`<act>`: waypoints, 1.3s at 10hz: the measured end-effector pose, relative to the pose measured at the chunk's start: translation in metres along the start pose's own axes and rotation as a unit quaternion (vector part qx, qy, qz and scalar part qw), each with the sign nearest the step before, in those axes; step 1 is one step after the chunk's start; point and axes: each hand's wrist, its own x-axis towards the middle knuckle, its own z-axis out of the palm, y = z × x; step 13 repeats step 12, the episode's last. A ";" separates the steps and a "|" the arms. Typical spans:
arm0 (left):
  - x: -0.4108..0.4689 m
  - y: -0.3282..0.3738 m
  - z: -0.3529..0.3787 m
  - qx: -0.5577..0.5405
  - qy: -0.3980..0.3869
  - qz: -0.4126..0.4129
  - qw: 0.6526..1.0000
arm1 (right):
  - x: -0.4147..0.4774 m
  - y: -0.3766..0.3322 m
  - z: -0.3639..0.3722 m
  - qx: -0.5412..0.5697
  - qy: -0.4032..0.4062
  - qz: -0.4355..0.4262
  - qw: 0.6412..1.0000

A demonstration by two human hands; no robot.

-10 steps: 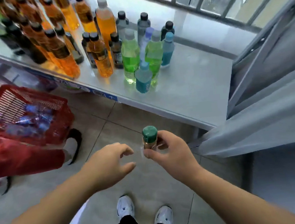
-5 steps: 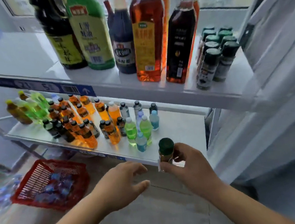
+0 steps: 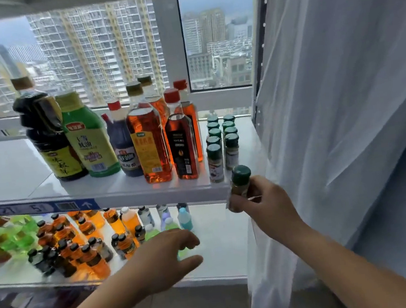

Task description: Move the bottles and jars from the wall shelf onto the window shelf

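Gripping a green-capped spice jar [image 3: 241,182] round its lower body, the right hand [image 3: 266,205] holds it near upright; it looks light, rigid, breakable, best held mid-body. Just above-left of that hand, matching jars [image 3: 214,153] stand in 2 rows on the window shelf [image 3: 9,171]. The left hand [image 3: 168,256] hovers open, empty
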 end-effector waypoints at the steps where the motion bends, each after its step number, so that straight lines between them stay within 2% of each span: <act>1: 0.021 0.004 -0.009 -0.005 -0.005 0.023 1.000 | 0.019 -0.003 -0.006 -0.007 0.035 0.020 0.999; 4: 0.074 -0.012 -0.041 -0.002 -0.023 0.095 0.995 | 0.065 0.004 0.012 -0.059 0.085 0.079 0.991; 9: 0.089 -0.091 -0.055 -0.003 -0.040 0.163 0.986 | 0.086 0.007 0.047 -0.115 0.174 0.158 0.965; 13: 0.087 -0.106 -0.060 -0.013 -0.040 0.163 0.986 | 0.070 -0.005 0.051 -0.145 0.187 0.166 0.957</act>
